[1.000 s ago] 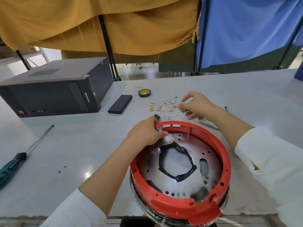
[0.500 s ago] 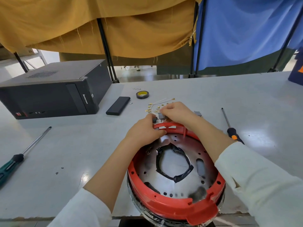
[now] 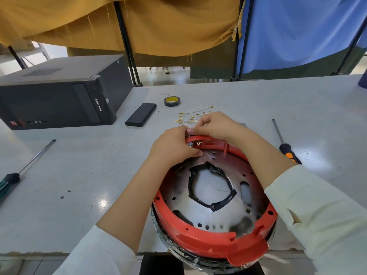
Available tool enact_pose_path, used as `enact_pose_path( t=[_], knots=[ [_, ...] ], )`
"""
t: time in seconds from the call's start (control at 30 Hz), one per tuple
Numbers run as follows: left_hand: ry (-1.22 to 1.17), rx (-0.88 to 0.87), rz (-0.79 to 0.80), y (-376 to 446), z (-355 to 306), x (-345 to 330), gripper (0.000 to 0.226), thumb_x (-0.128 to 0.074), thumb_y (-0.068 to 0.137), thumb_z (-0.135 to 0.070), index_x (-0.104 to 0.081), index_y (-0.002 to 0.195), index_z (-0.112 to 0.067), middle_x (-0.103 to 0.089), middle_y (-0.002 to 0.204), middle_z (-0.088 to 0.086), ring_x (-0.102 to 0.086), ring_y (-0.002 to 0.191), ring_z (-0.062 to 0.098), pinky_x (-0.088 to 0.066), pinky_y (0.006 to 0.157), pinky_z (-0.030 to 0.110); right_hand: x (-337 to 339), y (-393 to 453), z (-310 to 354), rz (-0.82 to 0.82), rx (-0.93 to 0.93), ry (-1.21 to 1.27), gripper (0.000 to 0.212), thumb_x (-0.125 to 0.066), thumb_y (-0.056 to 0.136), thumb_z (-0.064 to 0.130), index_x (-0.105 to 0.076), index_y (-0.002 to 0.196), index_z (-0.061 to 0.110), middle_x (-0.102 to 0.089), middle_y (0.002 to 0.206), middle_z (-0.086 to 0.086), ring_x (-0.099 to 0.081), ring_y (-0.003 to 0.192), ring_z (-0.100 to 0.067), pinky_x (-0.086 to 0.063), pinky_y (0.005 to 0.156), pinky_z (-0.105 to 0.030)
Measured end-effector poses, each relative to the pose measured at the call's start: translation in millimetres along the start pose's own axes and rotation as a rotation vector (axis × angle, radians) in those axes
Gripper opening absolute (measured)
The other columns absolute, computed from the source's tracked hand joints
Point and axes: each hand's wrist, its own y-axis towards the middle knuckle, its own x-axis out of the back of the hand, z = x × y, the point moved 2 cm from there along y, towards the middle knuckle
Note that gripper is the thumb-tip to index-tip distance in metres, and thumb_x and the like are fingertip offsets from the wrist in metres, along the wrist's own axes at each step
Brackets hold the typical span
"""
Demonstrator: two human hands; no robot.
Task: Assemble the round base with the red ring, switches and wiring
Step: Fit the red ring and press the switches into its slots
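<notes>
The round metal base stands at the table's near edge, with the red ring seated on its rim. My left hand grips the ring's far rim, thumb inside and fingers outside. Right beside it, my right hand pinches a small dark switch at the top of that rim. A grey part with a gold terminal shows in a slot just inside the rim. Loose white wires with gold terminals lie on the table just beyond my hands.
A black computer tower lies at the far left, with a black slab and a tape roll near it. An orange-and-black screwdriver lies right of the base, a green-handled one at the left edge.
My right hand came back from the wires on the table to the ring's far rim and now meets my left hand there. The screwdriver on the right is uncovered.
</notes>
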Motion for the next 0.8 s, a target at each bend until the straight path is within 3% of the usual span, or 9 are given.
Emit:
enact_pose_path(
  t=[0.33, 0.47, 0.8],
  knots=[
    [-0.026, -0.011, 0.006, -0.9, -0.4, 1.3, 0.045, -0.079, 0.066, -0.045, -0.056, 0.099, -0.025, -0.063, 0.104, -0.006, -0.058, 0.094, 0.018, -0.050, 0.080, 0.035, 1.7, 0.2, 0.3, 0.025, -0.019, 0.079, 0.024, -0.082, 0.070, 0.039, -0.066, 0.063, 0.022, -0.063, 0.090, 0.010, -0.057, 0.096, -0.008, -0.046, 0.084, -0.028],
    [-0.049, -0.015, 0.000, -1.8, -1.9, 2.1, 0.056, -0.080, 0.067, -0.044, -0.058, 0.114, -0.024, -0.064, 0.112, -0.006, -0.059, 0.100, 0.017, -0.050, 0.086, 0.037, 2.6, 1.0, -1.3, 0.015, -0.017, 0.124, 0.027, -0.082, 0.071, 0.037, -0.064, 0.057, 0.023, -0.067, 0.080, 0.007, -0.062, 0.083, -0.012, -0.051, 0.083, -0.029],
    [-0.069, -0.010, -0.005, -3.3, -2.6, 3.0, 0.062, -0.081, 0.067, -0.041, -0.055, 0.120, -0.024, -0.063, 0.115, -0.007, -0.059, 0.101, 0.018, -0.050, 0.088, 0.040, 3.6, -0.1, -2.1, 0.006, 0.020, 0.112, 0.028, -0.079, 0.075, 0.037, -0.062, 0.057, 0.023, -0.066, 0.076, 0.006, -0.060, 0.077, -0.007, -0.048, 0.082, -0.026]
  ],
)
